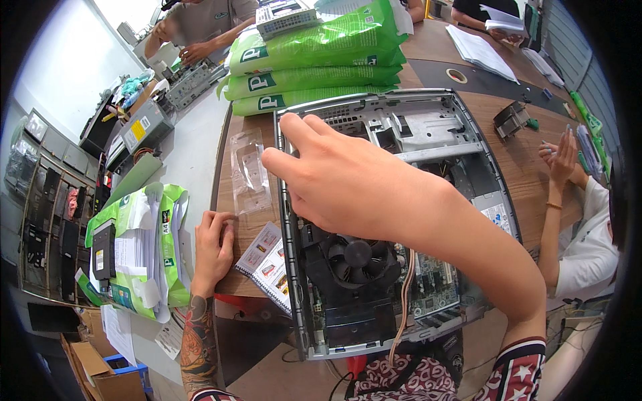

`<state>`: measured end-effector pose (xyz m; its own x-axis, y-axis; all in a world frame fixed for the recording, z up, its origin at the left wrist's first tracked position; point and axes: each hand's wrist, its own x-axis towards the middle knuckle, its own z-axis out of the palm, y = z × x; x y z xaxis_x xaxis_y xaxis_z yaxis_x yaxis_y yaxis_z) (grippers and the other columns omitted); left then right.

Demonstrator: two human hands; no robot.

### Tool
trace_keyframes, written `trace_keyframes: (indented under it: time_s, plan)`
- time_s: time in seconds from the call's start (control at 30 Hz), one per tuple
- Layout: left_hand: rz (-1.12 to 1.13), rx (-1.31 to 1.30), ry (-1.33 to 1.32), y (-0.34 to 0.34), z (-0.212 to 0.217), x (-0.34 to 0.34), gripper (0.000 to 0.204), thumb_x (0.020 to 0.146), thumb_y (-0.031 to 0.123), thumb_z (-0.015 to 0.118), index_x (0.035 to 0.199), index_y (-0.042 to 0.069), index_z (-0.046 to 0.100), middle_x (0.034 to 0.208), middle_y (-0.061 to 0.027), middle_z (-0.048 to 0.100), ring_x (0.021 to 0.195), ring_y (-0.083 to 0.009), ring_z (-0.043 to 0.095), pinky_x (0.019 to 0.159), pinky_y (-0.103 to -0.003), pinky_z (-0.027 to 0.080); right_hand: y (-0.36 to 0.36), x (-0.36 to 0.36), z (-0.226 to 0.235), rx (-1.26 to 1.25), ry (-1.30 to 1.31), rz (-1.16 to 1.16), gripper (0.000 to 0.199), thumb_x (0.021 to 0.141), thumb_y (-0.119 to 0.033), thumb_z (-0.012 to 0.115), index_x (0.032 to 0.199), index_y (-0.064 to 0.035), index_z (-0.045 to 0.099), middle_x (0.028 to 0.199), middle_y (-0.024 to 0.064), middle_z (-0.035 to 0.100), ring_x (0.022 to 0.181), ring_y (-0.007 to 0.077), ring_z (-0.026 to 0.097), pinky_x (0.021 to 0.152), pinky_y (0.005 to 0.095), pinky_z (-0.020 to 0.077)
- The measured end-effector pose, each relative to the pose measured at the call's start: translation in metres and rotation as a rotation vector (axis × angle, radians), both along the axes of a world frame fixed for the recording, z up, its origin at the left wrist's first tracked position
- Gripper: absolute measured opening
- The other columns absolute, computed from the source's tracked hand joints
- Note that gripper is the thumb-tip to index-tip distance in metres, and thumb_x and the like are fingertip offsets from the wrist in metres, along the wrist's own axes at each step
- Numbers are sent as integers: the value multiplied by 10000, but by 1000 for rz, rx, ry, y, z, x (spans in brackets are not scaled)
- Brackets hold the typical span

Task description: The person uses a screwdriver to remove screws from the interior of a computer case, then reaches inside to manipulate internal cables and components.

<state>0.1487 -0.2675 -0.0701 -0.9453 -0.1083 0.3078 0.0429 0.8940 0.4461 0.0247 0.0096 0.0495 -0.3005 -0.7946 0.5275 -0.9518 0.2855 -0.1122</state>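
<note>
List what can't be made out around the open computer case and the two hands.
- Head view: the right hand covers the middle of the open computer case; parts beneath are hidden.
- Whether its fingers touch the case: cannot tell.
- Clear plastic bag: contents too faint.
- Left hand rests flat beside a booklet.

Stacked green paper packs [314,60] sit behind — an empty clear plastic blister [249,175] and loose white papers [480,50] lie nearby.

Wooden table [528,160] carries an open computer case [401,134]; green packs [314,73]; a booklet [267,264].
</note>
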Motion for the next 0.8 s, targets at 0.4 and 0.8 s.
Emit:
trace_keyframes:
  time_s: [0.4,0.8]
  plan:
    - [-17,144,97,-5,-2,-4,118,914,22,580,1000,18,661,920,-75,537,793,-170,531,727,-281,428,90,-9,55,-179,-266,153,264,806,84,616,1058,15,577,1067,154,549,1029,329,597,926,387,497]
    - [-464,-699,-13,148,117,-75,195,707,85,721,887,145,767,1365,-160,511,1308,-332,457,1050,-442,366,338,-43,-70,-1151,-809,-225,276,987,-143,598,1237,-26,582,1165,71,566,1076,141,562,894,294,470]
